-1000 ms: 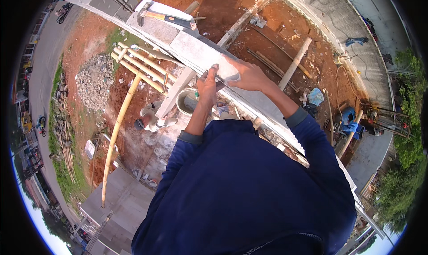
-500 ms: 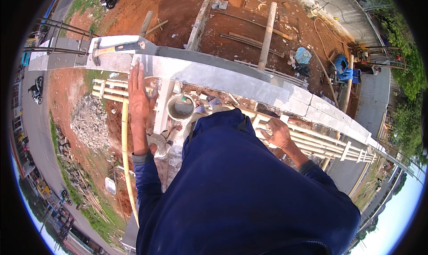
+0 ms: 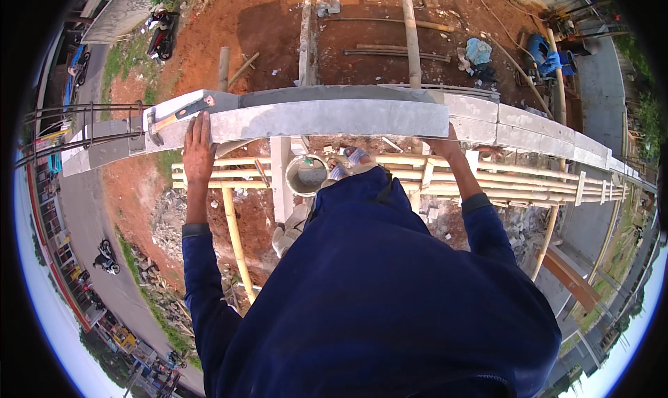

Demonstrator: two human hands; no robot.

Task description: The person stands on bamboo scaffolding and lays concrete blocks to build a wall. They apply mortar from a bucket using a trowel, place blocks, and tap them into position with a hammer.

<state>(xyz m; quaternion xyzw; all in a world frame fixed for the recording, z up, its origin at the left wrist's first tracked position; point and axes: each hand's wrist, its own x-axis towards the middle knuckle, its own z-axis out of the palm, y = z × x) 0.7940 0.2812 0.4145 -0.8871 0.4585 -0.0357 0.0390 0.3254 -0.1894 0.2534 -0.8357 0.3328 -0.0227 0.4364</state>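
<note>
A pale grey wall block (image 3: 341, 120) lies in the top course of the block wall, with grey mortar (image 3: 334, 93) behind it. My left hand (image 3: 199, 151) rests with fingers stretched flat against the wall's near side, fingertips at the handle of a hammer (image 3: 184, 110). The hammer lies on the wall top, its metal head toward the left. At the block's right end is my right hand (image 3: 445, 146); its thumb side is under the lower edge and a finger bends round the corner, the other fingers largely hidden.
Below stand a mortar bucket (image 3: 307, 175) and bamboo rails (image 3: 501, 180). My sandalled feet (image 3: 358, 156) are beside the bucket. A person's light clothing (image 3: 289, 232) shows lower down. Steel bars (image 3: 83, 113) stick out at the wall's left end. Timber poles (image 3: 410, 36) stand beyond the wall.
My right hand has come up from above the bamboo rails to the block's right end. The left hand remains by the hammer, and the whole view has turned so the wall lies more level.
</note>
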